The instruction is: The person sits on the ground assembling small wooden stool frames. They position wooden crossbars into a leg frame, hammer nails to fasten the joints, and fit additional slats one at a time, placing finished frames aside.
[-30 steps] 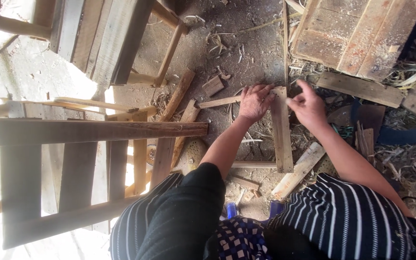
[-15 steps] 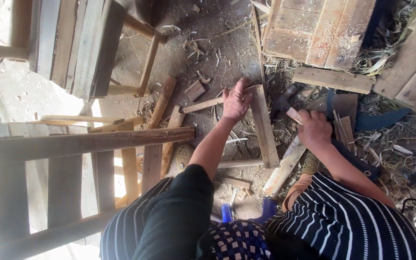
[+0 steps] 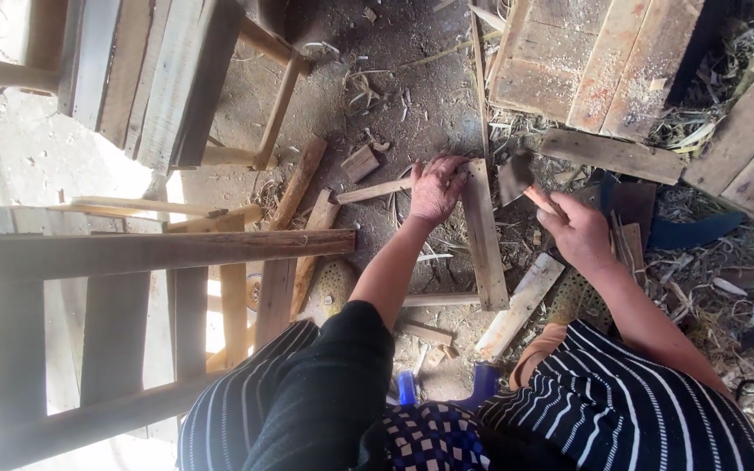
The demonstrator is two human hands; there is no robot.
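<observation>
The slat (image 3: 484, 235) lay flat on the dirt floor (image 3: 412, 78), stiff and probably light, best pinned near its top end. There the left hand (image 3: 435, 187) pressed it with fingers spread. Just beside it, the right hand (image 3: 579, 231) was closed around a hatchet (image 3: 517, 174) handle.

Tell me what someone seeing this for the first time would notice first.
Probably the two bare hands at centre: the left hand presses on a wooden slat lying on the dirt floor, while the right hand grips a small hatchet just beside it. A big slatted wooden frame fills the left side.
</observation>
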